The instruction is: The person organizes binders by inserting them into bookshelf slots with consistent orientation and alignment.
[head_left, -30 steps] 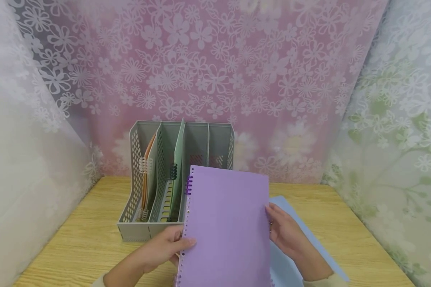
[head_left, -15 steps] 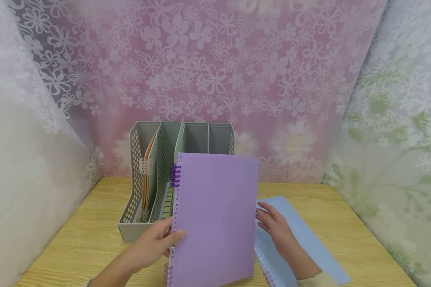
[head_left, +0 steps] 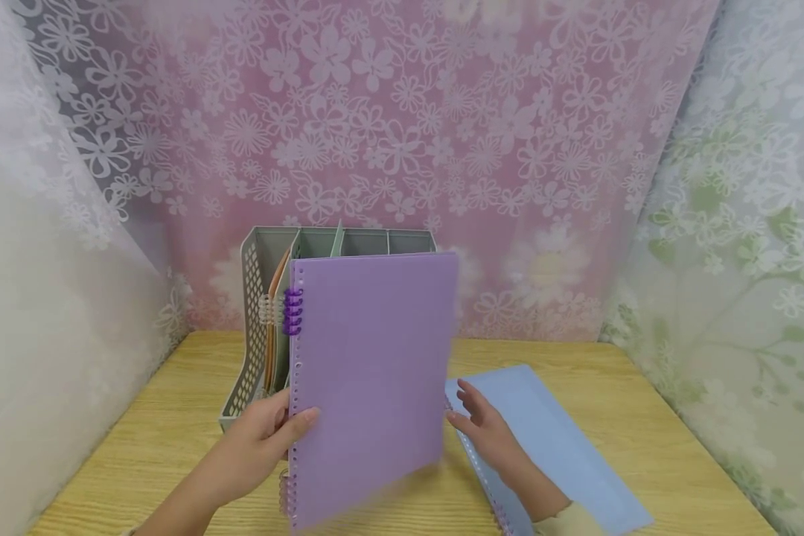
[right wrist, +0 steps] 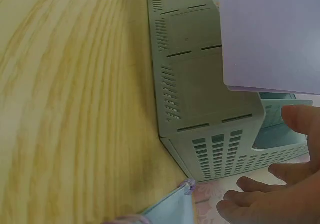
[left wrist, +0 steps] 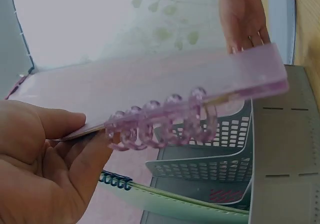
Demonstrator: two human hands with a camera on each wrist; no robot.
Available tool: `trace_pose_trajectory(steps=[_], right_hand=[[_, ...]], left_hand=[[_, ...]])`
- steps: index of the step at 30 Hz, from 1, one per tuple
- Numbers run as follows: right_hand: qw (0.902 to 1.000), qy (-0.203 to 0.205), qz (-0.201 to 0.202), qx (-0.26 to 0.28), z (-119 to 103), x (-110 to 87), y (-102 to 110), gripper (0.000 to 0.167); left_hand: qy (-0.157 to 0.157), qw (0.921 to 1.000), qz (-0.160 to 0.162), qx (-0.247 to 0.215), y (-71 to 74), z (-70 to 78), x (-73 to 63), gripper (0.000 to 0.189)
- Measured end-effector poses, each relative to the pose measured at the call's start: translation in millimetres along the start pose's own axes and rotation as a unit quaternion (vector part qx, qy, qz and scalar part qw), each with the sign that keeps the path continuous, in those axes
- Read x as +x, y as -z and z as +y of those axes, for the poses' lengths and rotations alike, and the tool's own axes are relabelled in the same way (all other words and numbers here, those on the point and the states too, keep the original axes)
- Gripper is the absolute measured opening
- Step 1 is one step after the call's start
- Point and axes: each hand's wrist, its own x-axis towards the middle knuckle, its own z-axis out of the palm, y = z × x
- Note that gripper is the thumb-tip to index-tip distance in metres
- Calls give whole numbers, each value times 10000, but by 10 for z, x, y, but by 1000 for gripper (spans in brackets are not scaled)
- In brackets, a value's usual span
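The left hand [head_left: 257,439] has the purple notebook [head_left: 375,387] in a firm pinch, thumb on the front cover, fingers tucked behind the punched edge; the right hand [head_left: 489,432] is released, fingers spread and holding nothing, just beside the notebook's far edge; any light brush of a fingertip there cannot be told. The notebook is up off the wooden table [head_left: 134,461], nearly upright, in front of the grey file holder [right wrist: 205,89] and hiding much of it from the head view; its lower edge is blurred (so there's some motion about).

It's a one-handed carry, and the grip looks sensibly placed, between the two sets of purple rings [head_left: 293,311]; good form here would be pinching both covers together, so the loose side cannot fan out; the right palm could steady that free edge, lightly, without bending it; the rings look like the part most apt to snag, so they are best held clear of the holder's dividers. Inside the holder, the green notebook [left wrist: 175,204] stands on edge, with orange covers [head_left: 272,342] leaning to its left; the blue notebook [head_left: 556,454] lies flat beneath the right forearm.
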Motion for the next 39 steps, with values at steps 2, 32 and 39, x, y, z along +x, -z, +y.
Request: trace_pose_trajectory(steps=[2, 32, 39], right_hand=[[9999, 25, -44, -135, 12, 13, -24, 70], [9770, 1104, 255, -1808, 72, 153, -298, 54], [9640, 1429, 248, -2230, 99, 175, -284, 53]], left_hand=[[-107, 9997, 144, 149, 18, 20, -11, 34], [-1346, 9202, 2854, 2315, -54, 103, 47, 16], [-1623, 8815, 3226, 3043, -79, 19, 117, 4]])
